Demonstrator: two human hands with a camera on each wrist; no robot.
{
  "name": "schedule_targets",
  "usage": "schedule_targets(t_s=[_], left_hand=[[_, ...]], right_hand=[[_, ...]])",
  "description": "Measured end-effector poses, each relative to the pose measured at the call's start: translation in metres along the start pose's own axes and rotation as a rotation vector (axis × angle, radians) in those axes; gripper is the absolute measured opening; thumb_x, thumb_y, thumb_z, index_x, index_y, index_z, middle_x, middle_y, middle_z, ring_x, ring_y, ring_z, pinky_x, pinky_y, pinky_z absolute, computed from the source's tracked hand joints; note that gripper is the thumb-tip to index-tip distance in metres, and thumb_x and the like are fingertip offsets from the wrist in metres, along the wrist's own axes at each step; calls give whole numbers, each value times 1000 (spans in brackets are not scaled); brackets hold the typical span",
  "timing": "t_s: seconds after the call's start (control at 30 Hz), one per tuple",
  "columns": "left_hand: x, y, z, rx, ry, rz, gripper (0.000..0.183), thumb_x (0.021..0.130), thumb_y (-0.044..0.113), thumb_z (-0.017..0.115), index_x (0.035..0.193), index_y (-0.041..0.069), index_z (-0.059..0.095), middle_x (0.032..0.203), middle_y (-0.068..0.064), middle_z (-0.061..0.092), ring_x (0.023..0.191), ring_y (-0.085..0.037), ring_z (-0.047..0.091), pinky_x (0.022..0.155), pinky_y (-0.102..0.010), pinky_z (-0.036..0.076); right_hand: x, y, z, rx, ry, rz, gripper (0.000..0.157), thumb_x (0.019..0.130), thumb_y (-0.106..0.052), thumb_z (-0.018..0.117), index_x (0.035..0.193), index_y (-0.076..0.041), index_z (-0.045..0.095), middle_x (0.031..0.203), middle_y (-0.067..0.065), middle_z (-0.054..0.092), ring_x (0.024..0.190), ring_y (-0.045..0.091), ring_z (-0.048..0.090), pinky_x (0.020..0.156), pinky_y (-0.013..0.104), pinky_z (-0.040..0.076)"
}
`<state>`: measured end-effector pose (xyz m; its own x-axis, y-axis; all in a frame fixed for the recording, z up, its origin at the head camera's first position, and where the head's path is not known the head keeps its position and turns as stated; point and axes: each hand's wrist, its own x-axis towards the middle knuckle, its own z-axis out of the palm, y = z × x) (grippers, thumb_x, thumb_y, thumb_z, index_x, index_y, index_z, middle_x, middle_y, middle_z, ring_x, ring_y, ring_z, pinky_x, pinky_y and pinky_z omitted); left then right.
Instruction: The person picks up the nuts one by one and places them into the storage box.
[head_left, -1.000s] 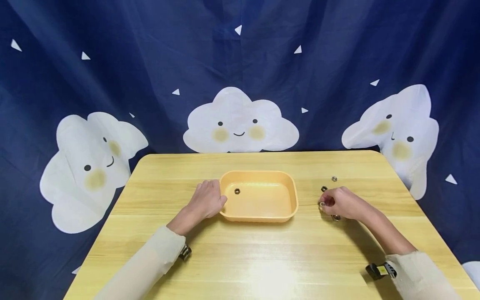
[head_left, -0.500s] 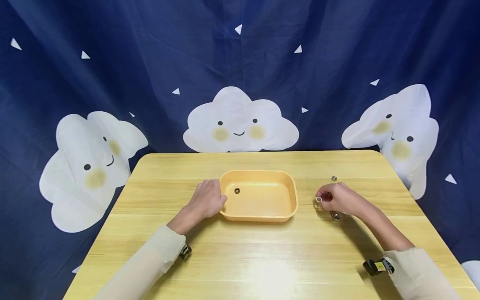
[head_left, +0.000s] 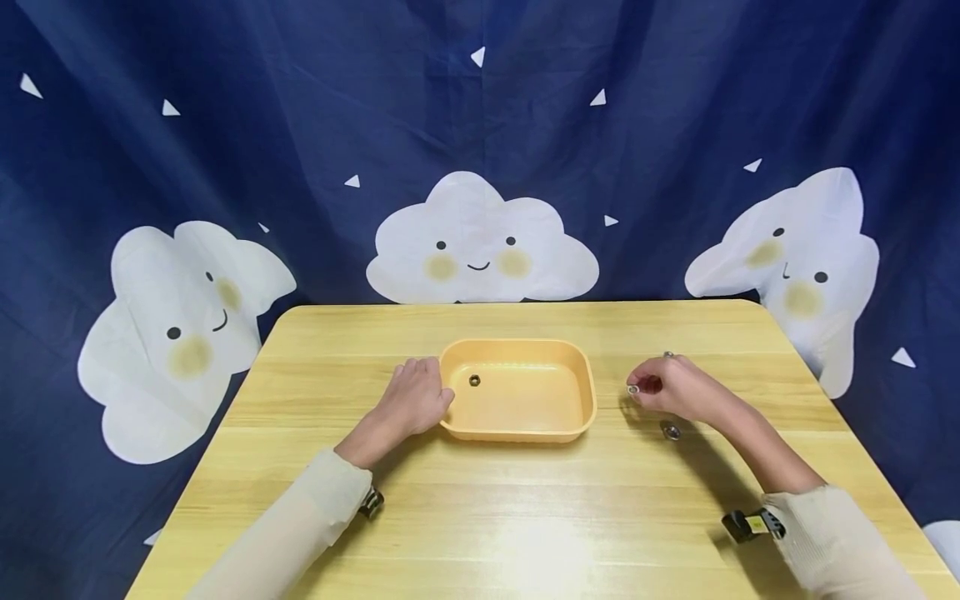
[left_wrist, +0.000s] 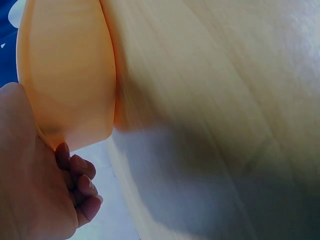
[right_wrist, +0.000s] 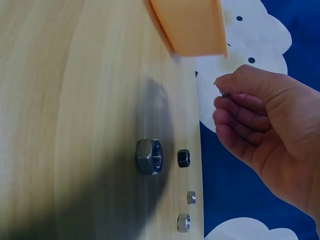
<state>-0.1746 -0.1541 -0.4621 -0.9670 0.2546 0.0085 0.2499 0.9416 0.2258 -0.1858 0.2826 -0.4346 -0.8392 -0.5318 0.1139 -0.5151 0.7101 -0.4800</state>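
A yellow-orange plastic container stands on the table in the head view, with a dark hex nut lying inside it at the left. My left hand grips the container's left rim, fingers curled over its edge. To the right of the container, my right hand pinches a small silver nut between thumb and index finger, raised above the table. Below this hand lies a large hex nut. In the right wrist view a black nut and two silver nuts, one small, rest beyond it.
The light wooden table ends at a dark blue curtain with white clouds behind it. Cameras are strapped at both wrists, the right one hanging under the sleeve.
My right hand has lifted the small nut off the table and carried it slightly left, toward the container. My left hand has stayed on the rim.
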Motion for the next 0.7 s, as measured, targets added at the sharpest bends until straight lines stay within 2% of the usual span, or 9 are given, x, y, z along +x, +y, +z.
schedule_targets(t_s=[0.3, 0.7], left_hand=[[0, 1, 1, 5, -8, -11, 25, 94, 28, 53, 95, 4, 54, 83, -6, 51, 82, -26, 46, 77, -37, 36], [-1, 2, 0, 7, -21, -15, 25, 94, 28, 52, 97, 3, 53, 85, -6, 51, 83, -26, 46, 78, -38, 36]], right_hand=[[5, -5, -5, 0, -4, -3, 14, 83, -4, 77, 97, -7, 77, 84, -4, 72, 75, 0, 60, 67, 23, 54], [17, -10, -6, -37, 57, -27, 13, 81, -4, 77, 94, -7, 77, 80, -4, 72, 74, 6, 64, 68, 25, 55]])
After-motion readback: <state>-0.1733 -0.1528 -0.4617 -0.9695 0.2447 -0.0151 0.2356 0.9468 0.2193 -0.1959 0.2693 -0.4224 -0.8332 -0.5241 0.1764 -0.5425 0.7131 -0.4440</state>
